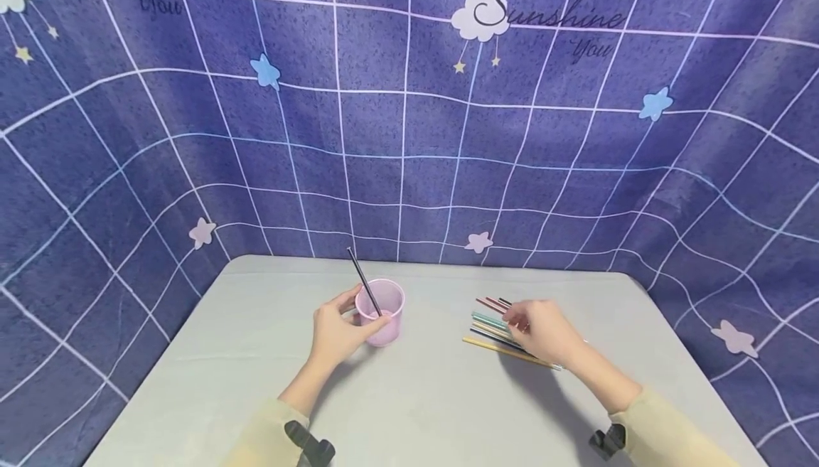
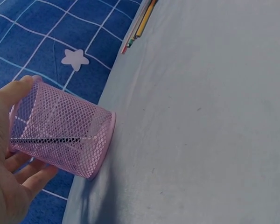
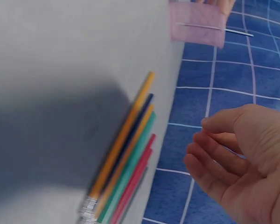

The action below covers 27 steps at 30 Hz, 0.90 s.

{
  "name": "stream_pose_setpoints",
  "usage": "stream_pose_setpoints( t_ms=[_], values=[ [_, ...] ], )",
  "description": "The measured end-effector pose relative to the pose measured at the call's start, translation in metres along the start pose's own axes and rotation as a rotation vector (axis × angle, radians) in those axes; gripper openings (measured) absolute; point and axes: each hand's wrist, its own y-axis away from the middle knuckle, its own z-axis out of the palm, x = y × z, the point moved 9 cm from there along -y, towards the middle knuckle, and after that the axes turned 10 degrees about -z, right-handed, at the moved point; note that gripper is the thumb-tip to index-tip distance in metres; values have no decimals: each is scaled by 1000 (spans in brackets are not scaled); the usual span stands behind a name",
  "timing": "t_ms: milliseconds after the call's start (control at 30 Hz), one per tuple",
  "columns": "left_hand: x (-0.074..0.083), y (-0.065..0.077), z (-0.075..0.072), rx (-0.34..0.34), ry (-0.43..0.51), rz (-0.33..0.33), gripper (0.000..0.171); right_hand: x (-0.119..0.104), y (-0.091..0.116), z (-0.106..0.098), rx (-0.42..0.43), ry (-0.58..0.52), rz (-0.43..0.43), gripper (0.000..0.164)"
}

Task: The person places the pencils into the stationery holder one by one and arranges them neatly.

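Observation:
My left hand (image 1: 335, 335) grips a pink mesh pencil cup (image 1: 392, 330), thumb on one side and fingers on the other. The cup stands upright on the table, and one dark pencil (image 1: 360, 273) leans inside it, jutting above the rim. Over a loose row of pencils, my right hand (image 1: 544, 328) hovers with its fingers loosely bent. In the right wrist view that hand holds nothing. The row shows a yellow pencil (image 3: 123, 135) nearest me, then dark blue, orange-yellow, teal (image 3: 135, 161) and red ones. Silver ends point toward my right; the hand partly covers the row in the head view.
The pale grey table (image 1: 422, 403) has rounded far corners. A blue curtain (image 1: 371, 126) with a grid of lines, stars and clouds hangs behind it and on both sides. Dark bands (image 1: 310, 444) sit on both sleeves.

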Motion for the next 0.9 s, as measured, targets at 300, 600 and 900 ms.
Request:
stream_pose_setpoints(
  t_ms=[300,600,900],
  values=[
    [2,0,5,-2,36,-13,84,4,19,29,-40,15,-14,10],
    [-2,0,4,22,5,-13,85,8,31,46,-60,33,-15,15],
    [-6,2,1,73,4,-12,84,11,28,53,-107,66,10,20]
  ],
)
